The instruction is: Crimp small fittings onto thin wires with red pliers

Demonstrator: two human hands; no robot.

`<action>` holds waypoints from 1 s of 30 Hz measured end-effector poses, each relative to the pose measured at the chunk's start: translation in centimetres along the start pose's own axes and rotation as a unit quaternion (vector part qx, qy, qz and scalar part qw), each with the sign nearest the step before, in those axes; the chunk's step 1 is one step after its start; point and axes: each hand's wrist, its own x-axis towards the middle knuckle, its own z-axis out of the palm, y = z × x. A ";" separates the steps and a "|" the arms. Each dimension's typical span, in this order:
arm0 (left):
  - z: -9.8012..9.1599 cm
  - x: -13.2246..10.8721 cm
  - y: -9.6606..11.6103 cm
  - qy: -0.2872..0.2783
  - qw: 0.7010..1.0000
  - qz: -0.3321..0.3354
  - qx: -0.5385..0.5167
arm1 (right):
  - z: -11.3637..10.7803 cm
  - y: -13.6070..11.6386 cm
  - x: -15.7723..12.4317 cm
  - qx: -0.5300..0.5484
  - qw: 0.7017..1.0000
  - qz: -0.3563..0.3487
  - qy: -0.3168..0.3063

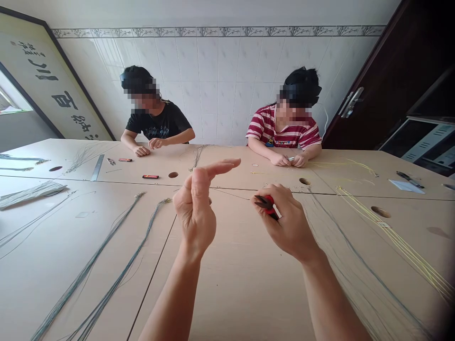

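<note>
My left hand is raised over the table, its fingers stretched out to the right and its thumb up. I see nothing held in it. To its right, my right hand is wrapped round small pliers with red handles and dark jaws, which point left toward my left hand. A thin dark wire runs between the two hands; I cannot tell whether either hand touches it. Two bundles of grey-green wires lie left of my left hand. Beyond my right hand lie a grey strand and yellow wires.
The light wooden table has seams and round holes. Opposite sit a person in black and a person in red stripes, whose hands hold something small. A metal ruler, a red-black cutter and a pen lie about.
</note>
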 end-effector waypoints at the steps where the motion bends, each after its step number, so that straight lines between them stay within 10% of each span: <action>1: 0.2 -0.2 0.2 0.006 1.000 0.014 -0.003 | 0.1 0.1 0.0 -0.004 1.000 0.002 0.010; 14: 1.6 -1.8 -1.0 -0.033 0.998 -0.032 0.040 | -0.3 -0.7 0.0 0.015 0.986 0.094 0.137; 22: 1.2 -1.2 -2.3 -0.050 0.995 -0.056 0.063 | -1.0 -2.0 0.2 0.155 0.987 0.044 -0.008; 30: -1.0 -0.2 -1.9 -0.317 0.918 -0.165 0.171 | -1.3 -0.4 0.1 0.088 0.992 0.081 0.047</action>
